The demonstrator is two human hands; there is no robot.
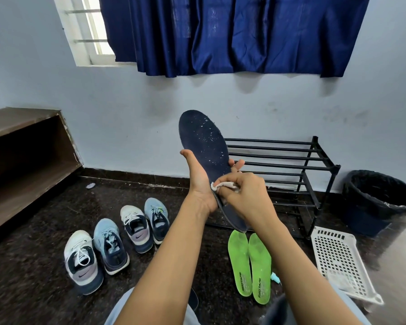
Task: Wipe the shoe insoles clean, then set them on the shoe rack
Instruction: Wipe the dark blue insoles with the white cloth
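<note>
Two green insoles (240,263) lie on the floor, lower right. At centre, the left hand (198,181) grips a navy insole (204,141) toe up; the right hand (246,195) pinches a white cloth (224,185) against it. Beyond, right of centre, stands the black shoe rack (291,165).

Soft daylight comes from the window (96,31) at the upper left, its panes blown out to white. The blue curtain (232,34) blocks the rest and carries a faint sheen on its folds. The pale wall (127,113) is evenly lit, with soft scalloped shadows under the curtain hem. The speckled insole (202,141) in the middle is sharp. The dark floor (45,231) smears toward the lower left, and the white basket (338,261) at the right edge is blurred and stretched.
</note>
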